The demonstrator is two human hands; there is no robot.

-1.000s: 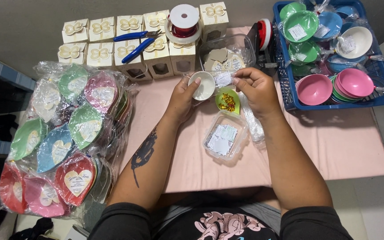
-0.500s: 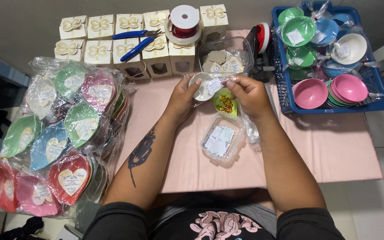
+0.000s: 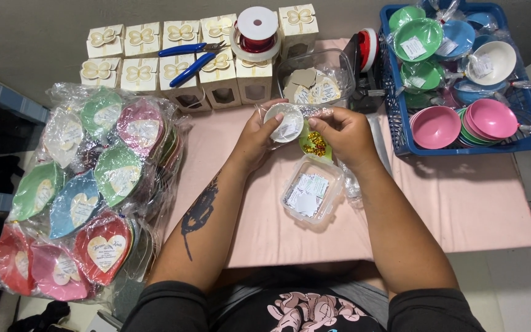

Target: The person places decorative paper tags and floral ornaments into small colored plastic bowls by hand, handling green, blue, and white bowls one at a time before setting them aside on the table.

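My left hand (image 3: 254, 140) holds a small white bowl wrapped in clear plastic (image 3: 284, 122), tilted toward me. My right hand (image 3: 344, 133) pinches the gathered top of that plastic wrap beside the bowl. Just under both hands sits a small green dish of gold and red bits (image 3: 314, 146) on the pink tablecloth (image 3: 462, 203). A clear plastic tub of small white paper tags (image 3: 310, 192) lies nearer to me, below the hands.
Cream gift boxes (image 3: 155, 58) with blue pliers (image 3: 193, 58) and a red ribbon spool (image 3: 257, 27) line the back. A clear tub of heart tags (image 3: 318, 80) stands behind the hands. A blue basket (image 3: 401, 132) of coloured bowls is right. Wrapped heart dishes (image 3: 87, 197) pile left.
Both hands have lifted the wrapped white bowl and drawn together. The bowl now tilts toward me, and my right hand has moved onto the plastic's gathered top.
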